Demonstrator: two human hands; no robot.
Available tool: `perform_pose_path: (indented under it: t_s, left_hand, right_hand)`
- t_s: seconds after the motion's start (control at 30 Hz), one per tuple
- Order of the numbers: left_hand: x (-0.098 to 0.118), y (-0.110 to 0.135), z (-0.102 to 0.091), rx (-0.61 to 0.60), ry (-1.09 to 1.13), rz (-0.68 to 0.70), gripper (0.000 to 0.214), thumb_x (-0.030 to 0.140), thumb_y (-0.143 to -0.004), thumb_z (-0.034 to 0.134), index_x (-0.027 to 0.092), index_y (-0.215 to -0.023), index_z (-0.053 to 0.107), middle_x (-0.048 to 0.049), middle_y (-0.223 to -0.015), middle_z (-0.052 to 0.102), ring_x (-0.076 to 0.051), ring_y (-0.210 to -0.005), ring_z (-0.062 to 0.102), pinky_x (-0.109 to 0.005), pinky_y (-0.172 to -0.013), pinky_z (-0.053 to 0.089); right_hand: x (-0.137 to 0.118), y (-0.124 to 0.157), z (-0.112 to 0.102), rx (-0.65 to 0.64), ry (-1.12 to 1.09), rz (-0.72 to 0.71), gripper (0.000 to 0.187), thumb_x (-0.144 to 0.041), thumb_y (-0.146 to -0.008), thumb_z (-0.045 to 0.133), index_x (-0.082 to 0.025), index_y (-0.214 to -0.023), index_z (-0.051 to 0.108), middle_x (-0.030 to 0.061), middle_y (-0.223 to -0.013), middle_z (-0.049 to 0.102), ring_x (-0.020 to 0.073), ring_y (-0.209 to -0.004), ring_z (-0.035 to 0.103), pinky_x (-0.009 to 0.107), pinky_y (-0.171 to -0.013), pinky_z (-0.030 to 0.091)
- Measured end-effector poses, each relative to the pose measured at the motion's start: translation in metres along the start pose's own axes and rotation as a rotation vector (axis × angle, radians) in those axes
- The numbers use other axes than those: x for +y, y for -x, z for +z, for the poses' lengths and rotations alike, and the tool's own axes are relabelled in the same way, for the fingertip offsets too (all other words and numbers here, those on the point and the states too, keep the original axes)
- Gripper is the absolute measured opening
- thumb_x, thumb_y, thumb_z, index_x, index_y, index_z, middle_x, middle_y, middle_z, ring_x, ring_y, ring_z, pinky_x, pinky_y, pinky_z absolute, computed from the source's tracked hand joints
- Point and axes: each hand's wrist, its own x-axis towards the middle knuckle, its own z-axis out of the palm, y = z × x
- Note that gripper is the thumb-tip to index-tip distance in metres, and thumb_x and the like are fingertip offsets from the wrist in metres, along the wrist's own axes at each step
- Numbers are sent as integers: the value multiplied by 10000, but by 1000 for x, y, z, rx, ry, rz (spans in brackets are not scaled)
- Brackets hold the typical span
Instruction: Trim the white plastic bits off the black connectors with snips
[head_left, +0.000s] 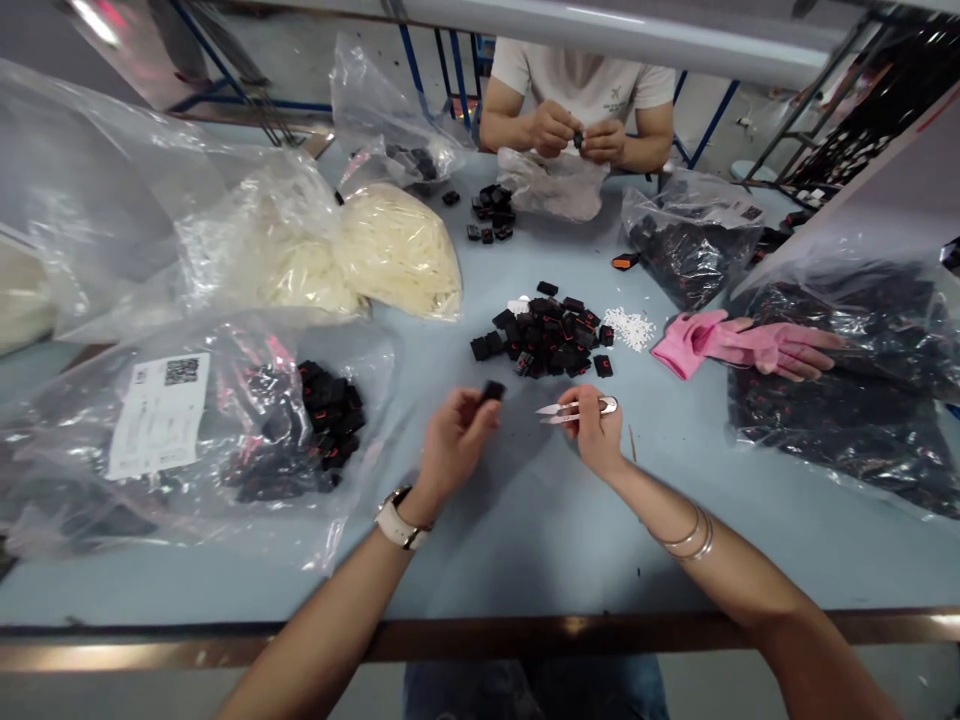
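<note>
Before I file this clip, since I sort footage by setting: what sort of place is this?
Probably a factory or parts workshop: a heap of black plastic pieces, a labelled clear plastic bag of similar ones, and a co-worker across the table.

A workshop, shown by the shared surface [540,540], bagged black parts [847,430] and a co-worker [551,85] opposite.

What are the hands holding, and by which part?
Left hand: a small black piece, apparently by its near edge. Right hand: silver snips, by the handle.
</note>
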Motion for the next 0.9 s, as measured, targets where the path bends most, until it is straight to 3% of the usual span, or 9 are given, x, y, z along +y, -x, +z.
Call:
perform_pose_path:
  t_s: [0.1, 0.17, 0.27, 0.33, 0.47, 0.57, 0.67, 0.8, 0.9]
  left_hand:
    - [9, -11, -14, 407, 507, -45, 507, 728, -793, 507, 222, -761, 476, 36, -573, 608, -98, -444, 481, -218, -461, 377]
    - [12, -17, -21, 524, 633, -56, 520, 737, -832, 427, 231, -905, 517, 17, -651, 660, -90, -439, 489, -220, -471, 390]
    - [8, -16, -19, 348, 441, -130, 474, 649, -815, 550, 217, -1010, 549, 15, -672, 661, -87, -467, 504, -214, -483, 391]
    - [2, -10, -12, 30, 140, -133, 426, 568, -798, 619, 189, -990, 592, 9, -663, 646, -107, -516, 538, -225, -511, 417]
    - [-9, 3, 0, -424, -481, 236, 208, 362, -874, 555, 188, -924, 657, -51, -799, 677, -171, -690, 615, -292, -643, 482]
    - [-13, 6, -1, -516, -720, 429, 176, 271, -908, 513, 193, -948, 666, -80, -907, 677, -198, -787, 637, -315, -702, 498]
    - [-16, 4, -4, -522, -757, 454, 166, 254, -922, 511, 187, -976, 653, -72, -905, 676, -186, -763, 642, -296, -680, 505]
    - [-16, 2, -5, -526, -759, 464, 167, 241, -924, 508, 180, -978, 654, -73, -902, 674, -189, -765, 645, -301, -685, 511]
    - [-15, 3, -4, -513, -761, 457, 171, 241, -915, 520, 181, -1005, 653, -72, -895, 671, -195, -761, 643, -309, -677, 512]
  right_hand:
    - [-1, 0, 0, -19, 14, 10, 613, -753, -798, 437, -177, -643, 579, -24, -458, 483, 77, -376, 421, 203, -373, 324]
    - [-1, 1, 1, -36, 40, 3, 621, -758, -802, 418, -179, -646, 579, -23, -464, 479, 79, -381, 419, 207, -377, 326]
    - [0, 2, -1, -75, 109, -45, 621, -726, -848, 361, -182, -636, 575, -17, -473, 470, 90, -400, 415, 226, -404, 345]
    - [1, -1, -5, -92, 186, -128, 593, -660, -895, 334, -192, -597, 543, 3, -508, 495, 112, -459, 460, 251, -468, 397]
    - [-4, -22, -22, 8, 409, -348, 446, -460, -953, 318, -206, -652, 529, 76, -737, 615, 173, -701, 583, 317, -705, 485]
    - [-10, -45, -40, 96, 718, -375, 348, -332, -941, 301, -183, -833, 596, 120, -895, 662, 211, -853, 608, 345, -802, 472]
    - [-13, -61, -56, 104, 1039, -185, 341, -315, -934, 342, -146, -1007, 630, 145, -990, 677, 240, -891, 620, 345, -780, 451]
    - [-14, -67, -64, -41, 1227, -21, 331, -421, -876, 493, -148, -926, 673, 140, -940, 689, 250, -832, 621, 315, -685, 412]
    - [-21, -68, -64, -93, 1211, 4, 204, -345, -798, 568, -168, -836, 661, 78, -798, 664, 189, -703, 575, 277, -607, 356]
